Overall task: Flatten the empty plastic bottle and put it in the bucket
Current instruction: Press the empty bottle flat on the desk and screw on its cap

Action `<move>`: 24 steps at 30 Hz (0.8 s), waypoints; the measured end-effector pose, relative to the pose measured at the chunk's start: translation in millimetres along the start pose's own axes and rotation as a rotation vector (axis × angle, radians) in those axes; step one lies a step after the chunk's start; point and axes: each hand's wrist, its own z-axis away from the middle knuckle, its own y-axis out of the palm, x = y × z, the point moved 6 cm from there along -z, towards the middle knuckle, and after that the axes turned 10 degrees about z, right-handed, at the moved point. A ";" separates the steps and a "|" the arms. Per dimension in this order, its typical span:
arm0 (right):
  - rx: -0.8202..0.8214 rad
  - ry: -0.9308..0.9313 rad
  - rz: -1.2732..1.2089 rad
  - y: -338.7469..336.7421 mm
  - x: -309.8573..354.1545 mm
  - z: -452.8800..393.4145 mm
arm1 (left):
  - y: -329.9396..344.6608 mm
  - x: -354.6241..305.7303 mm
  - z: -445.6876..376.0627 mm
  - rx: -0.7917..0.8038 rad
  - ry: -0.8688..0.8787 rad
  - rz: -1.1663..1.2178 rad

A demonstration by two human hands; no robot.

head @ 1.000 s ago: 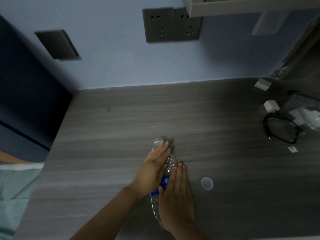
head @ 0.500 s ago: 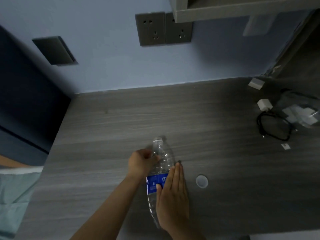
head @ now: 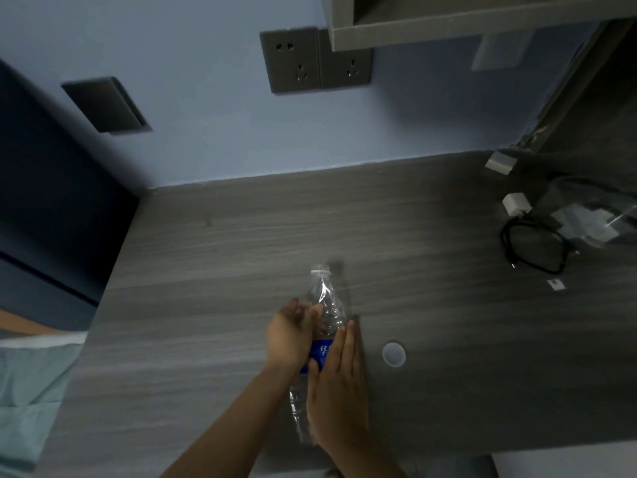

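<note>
Clear plastic bottle [head: 326, 305] lies near the tabletop's [head: 213, 257] front edge; left hand [head: 293, 336] curls around it, right hand [head: 339, 384] presses flat on it.

A clear plastic bottle [head: 325, 305] with a blue label lies on a grey wood-grain counter [head: 213, 270]. The left hand [head: 293, 334] curls against its side; the right hand [head: 339, 377] presses flat on top. Its loose cap [head: 393, 354] lies near the right hand.

My view is dim and bluish, slightly soft all over. The shelf [head: 482, 25] throws a broad shadow down the wall [head: 206, 132]. Edges bow outward; the desk [head: 241, 236] looks grainy.
</note>
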 end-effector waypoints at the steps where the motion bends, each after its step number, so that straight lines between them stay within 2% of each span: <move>1: 0.038 -0.010 -0.063 0.6 -2.8 -0.5 | -1.7 -3.9 -0.8 0.002 0.014 0.018; 4: 0.011 -0.054 -0.125 -19.3 -16.5 -4.5 | -7.8 -12.4 -8.2 0.038 0.038 -0.010; 8: -0.182 -0.045 0.086 -65.0 -59.4 -15.5 | -13.2 -14.7 -9.0 0.150 -0.020 -0.031; 9: -0.186 -0.035 0.136 -71.8 -70.5 -17.5 | -13.3 -15.9 -7.4 0.179 -0.018 -0.056; 12: -0.005 0.004 0.223 -69.1 -98.5 -18.9 | -8.8 -23.4 -0.8 0.262 0.022 -0.172; 16: -0.015 -0.061 0.213 -68.1 -103.7 -16.2 | -4.5 -30.5 7.9 0.308 0.020 -0.215; 21: -0.013 0.044 0.031 -70.7 -107.9 -22.0 | -0.9 -37.3 17.0 0.343 0.041 -0.234; 24: 0.059 0.162 -0.452 -66.9 -106.8 -24.5 | 4.6 -39.2 24.6 0.415 0.060 -0.235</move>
